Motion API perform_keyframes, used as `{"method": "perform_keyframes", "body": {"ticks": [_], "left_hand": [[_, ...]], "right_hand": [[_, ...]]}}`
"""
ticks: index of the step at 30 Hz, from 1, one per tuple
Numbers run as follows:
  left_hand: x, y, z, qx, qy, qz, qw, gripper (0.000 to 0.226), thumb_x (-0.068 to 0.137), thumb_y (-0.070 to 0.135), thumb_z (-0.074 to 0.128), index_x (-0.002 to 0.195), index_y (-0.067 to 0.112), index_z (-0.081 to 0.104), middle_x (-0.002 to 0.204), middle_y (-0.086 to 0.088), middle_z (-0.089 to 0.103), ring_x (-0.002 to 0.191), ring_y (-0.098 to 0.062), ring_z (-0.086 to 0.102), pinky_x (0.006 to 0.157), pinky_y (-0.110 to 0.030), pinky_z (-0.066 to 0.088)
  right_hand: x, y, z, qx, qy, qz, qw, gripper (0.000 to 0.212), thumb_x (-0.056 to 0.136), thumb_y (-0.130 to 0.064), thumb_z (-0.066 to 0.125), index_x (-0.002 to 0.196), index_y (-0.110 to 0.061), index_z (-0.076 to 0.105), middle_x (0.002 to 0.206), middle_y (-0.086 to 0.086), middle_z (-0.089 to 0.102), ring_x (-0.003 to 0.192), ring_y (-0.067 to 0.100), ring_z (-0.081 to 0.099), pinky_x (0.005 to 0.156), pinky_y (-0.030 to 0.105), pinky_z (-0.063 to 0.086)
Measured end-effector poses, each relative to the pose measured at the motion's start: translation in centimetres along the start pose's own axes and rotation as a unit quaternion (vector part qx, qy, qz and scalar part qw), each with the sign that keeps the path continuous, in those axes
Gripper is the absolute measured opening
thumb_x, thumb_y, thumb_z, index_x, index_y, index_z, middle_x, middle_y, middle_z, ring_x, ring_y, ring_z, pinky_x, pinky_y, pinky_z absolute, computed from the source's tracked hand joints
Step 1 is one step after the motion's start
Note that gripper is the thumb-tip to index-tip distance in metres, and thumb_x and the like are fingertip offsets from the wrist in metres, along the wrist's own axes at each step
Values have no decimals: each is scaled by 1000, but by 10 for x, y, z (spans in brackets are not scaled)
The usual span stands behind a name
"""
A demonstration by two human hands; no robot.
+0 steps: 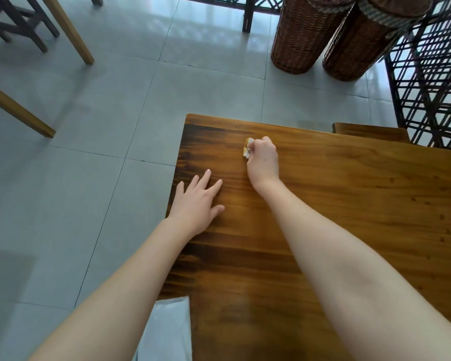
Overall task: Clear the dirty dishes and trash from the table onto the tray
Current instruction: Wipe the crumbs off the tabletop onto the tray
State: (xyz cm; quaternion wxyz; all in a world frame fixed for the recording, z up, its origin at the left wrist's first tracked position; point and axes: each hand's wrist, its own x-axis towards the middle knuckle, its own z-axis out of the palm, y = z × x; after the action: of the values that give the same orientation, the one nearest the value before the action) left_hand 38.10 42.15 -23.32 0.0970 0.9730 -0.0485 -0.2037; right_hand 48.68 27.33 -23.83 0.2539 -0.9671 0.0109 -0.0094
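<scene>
- Pale sheet (167, 332), cloth or plastic (cannot tell which), at the bottom edge, just beside the counter's near left edge.
- Both bare forearms reach forward over the wooden counter (349, 204).
- Left grip (197, 201): fingers straight and spread, palm down flat on the counter by its left edge, holds nothing.
- Right grip (262, 162): farther in, fingers curled tight round a crumpled tissue scrap (247, 149), white with orange-brown marks; scrap pokes out on the left of the fist and sits low on the counter near the far left corner.
- Wooden bench (370, 131) just beyond the counter's far edge.
- Grey tiled floor (89, 152) on the left and beyond.
- Light wooden legs (68, 29) and dark stool (18, 24) at top left.
- Two tall wicker baskets (305, 35) side by side at top, dark lattice screen (432, 87) to their right.
</scene>
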Motion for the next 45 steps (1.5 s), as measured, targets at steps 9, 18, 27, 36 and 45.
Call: {"method": "perform_keyframes", "body": {"ticks": [9, 18, 27, 36, 45], "left_hand": [[-29, -31, 17, -14, 39, -31, 999, 57, 96, 55, 39, 149, 39, 26, 161, -1, 9, 148, -26, 10, 116, -54, 9], [-51, -12, 7, -37, 7, -9, 999, 56, 97, 53, 37, 150, 37, 24, 162, 0, 9, 148, -25, 8, 117, -48, 9], [-76, 44, 7, -37, -15, 47, 998, 57, 97, 53, 37, 150, 37, 24, 161, 1, 11, 148, -23, 11, 118, -47, 11], [-103, 103, 24, -11, -29, 69, 997, 56, 98, 49, 40, 150, 36, 25, 161, -1, 12, 148, -23, 13, 117, -48, 13], [-117, 151, 48, -13, -55, 105, 993, 55, 100, 45, 40, 151, 34, 24, 161, -4, 11, 148, -26, 12, 116, -49, 14]], "right_hand": [[-49, -57, 31, 20, -129, -173, 976, 19, 91, -2, 58, 106, -4, 69, 89, 3, 51, 76, 13, 51, 66, 19, 39], [-59, 29, -27, -68, -58, -65, 994, 18, 97, -2, 46, 104, -5, 62, 88, 7, 52, 80, 21, 54, 68, 32, 52], [-150, 48, -40, -53, -88, -47, 994, 20, 92, 5, 44, 95, -8, 60, 86, 4, 49, 79, 22, 53, 67, 30, 46], [-196, 109, -79, -1, -30, 17, 999, 17, 97, -7, 48, 101, -8, 65, 87, 2, 54, 77, 17, 56, 71, 33, 54], [-235, 204, -121, -41, -21, 74, 996, 20, 96, -4, 48, 103, -5, 67, 87, 2, 52, 78, 18, 56, 71, 31, 52]]}}
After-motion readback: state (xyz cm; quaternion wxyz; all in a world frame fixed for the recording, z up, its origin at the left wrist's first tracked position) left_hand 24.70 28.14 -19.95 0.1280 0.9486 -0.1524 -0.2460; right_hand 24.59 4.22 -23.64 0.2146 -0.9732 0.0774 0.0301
